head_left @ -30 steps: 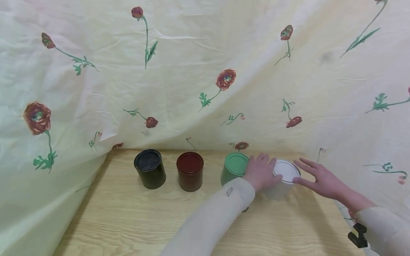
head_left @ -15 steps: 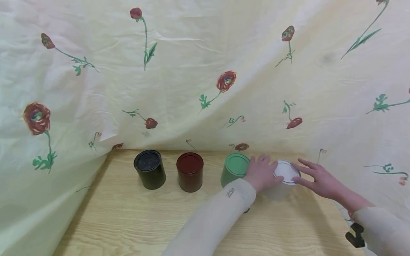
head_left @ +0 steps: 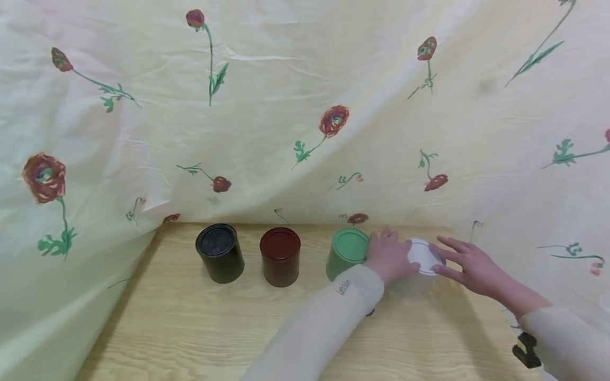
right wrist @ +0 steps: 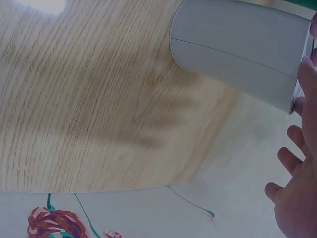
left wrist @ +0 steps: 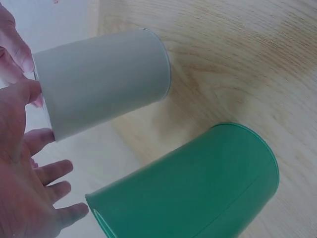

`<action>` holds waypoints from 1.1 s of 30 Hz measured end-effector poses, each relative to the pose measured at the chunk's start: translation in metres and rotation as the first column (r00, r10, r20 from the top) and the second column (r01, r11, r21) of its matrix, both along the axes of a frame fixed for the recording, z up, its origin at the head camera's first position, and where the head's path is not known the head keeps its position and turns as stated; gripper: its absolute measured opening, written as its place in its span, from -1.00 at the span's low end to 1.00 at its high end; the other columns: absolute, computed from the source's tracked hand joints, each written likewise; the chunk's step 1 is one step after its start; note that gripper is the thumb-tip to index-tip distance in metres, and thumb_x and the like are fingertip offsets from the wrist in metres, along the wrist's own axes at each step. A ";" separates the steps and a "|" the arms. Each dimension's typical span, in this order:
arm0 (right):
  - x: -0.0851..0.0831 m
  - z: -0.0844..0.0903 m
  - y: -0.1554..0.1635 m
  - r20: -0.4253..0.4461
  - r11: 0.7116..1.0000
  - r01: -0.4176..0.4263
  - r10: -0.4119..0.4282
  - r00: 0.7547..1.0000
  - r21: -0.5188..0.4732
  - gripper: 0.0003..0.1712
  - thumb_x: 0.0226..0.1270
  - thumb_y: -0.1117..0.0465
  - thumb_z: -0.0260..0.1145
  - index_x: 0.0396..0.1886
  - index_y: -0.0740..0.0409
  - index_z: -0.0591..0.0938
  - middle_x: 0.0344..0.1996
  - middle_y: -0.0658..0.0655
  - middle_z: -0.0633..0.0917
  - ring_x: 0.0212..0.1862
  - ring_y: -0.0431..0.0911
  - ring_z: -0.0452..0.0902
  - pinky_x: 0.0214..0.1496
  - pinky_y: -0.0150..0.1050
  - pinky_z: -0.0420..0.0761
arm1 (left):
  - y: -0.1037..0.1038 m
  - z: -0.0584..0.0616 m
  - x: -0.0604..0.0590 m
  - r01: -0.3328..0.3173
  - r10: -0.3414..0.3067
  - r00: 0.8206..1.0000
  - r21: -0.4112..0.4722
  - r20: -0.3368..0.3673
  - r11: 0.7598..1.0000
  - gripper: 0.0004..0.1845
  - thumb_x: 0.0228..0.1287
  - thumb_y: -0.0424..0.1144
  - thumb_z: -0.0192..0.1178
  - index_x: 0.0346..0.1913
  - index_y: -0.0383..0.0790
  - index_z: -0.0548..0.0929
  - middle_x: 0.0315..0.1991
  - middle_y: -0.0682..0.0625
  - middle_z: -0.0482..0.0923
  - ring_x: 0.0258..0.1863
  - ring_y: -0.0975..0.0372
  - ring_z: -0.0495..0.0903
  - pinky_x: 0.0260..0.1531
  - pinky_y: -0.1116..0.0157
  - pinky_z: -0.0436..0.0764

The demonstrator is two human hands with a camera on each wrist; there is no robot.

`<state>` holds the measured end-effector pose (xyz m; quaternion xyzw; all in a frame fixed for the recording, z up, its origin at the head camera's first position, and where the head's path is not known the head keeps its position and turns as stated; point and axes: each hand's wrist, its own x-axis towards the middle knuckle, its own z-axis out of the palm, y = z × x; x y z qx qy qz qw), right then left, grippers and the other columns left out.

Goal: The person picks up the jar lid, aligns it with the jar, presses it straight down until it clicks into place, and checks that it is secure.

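White tin [head_left: 419, 267] at the right end of the row, and that's where both hands are: four lidded canisters stand along the back of the pale wooden table [head_left: 200, 328], namely a black tin [head_left: 220, 259], a dark red tin [head_left: 280, 256], a green tin [head_left: 347, 252] and then the white one, upright, just beside the green one and not touching it as far as the left wrist view shows. The left hand [head_left: 389, 256] lies against the white tin's left rim, fingers draped over the lid's edge, thumb [left wrist: 27, 91] on the near side, more a light cupping than a firm clamp. The right hand [head_left: 469, 264] comes in from the other side with fingers spread and fairly straight, fingertips [head_left: 436, 268] touching the rim; nothing is gripped in it. In the right wrist view the tin's foot sits flat on the wood with its shadow under it, so it has not left the table, and the lid looks seated, with no gap showing. By my reading this is the contact stage: hands placed, nothing lifted, opened or shifted yet. The other three tins stand untouched, lids on. Behind it all hangs a cream sheet printed with red flowers [head_left: 333, 119], draped down to the table's back edge.
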<state>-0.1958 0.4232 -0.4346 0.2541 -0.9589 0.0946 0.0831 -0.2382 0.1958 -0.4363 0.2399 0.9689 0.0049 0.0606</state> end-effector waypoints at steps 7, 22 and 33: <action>-0.001 0.006 -0.003 -0.034 0.995 -0.018 0.021 0.999 0.098 -0.32 0.27 -0.06 0.58 0.27 0.24 0.73 0.35 0.49 0.58 0.33 0.50 0.44 0.21 0.60 0.40 | 0.006 0.006 0.000 -0.013 0.012 1.000 -0.051 -0.023 0.999 -0.31 0.43 0.55 -0.01 0.55 0.53 0.41 0.56 0.30 0.34 0.65 0.25 0.08 0.58 0.04 0.21; -0.004 0.011 -0.004 -0.024 0.986 0.042 -0.039 0.999 0.164 -0.28 0.32 -0.15 0.53 0.29 0.26 0.71 0.37 0.51 0.55 0.37 0.51 0.40 0.27 0.62 0.36 | -0.005 -0.001 -0.003 0.041 -0.040 0.996 0.012 -0.079 0.999 -0.31 0.48 0.52 -0.06 0.59 0.52 0.34 0.62 0.27 0.27 0.70 0.21 0.02 0.62 0.04 0.16; -0.007 0.020 -0.028 0.013 0.997 0.036 -0.037 0.999 0.069 -0.21 0.34 -0.11 0.54 0.42 0.23 0.60 0.41 0.51 0.51 0.46 0.49 0.30 0.37 0.57 0.28 | -0.049 0.033 -0.014 0.132 -0.128 0.988 0.041 -0.088 0.990 -0.35 0.57 0.41 -0.05 0.61 0.41 0.38 0.67 0.19 0.21 0.71 0.18 0.03 0.65 0.04 0.14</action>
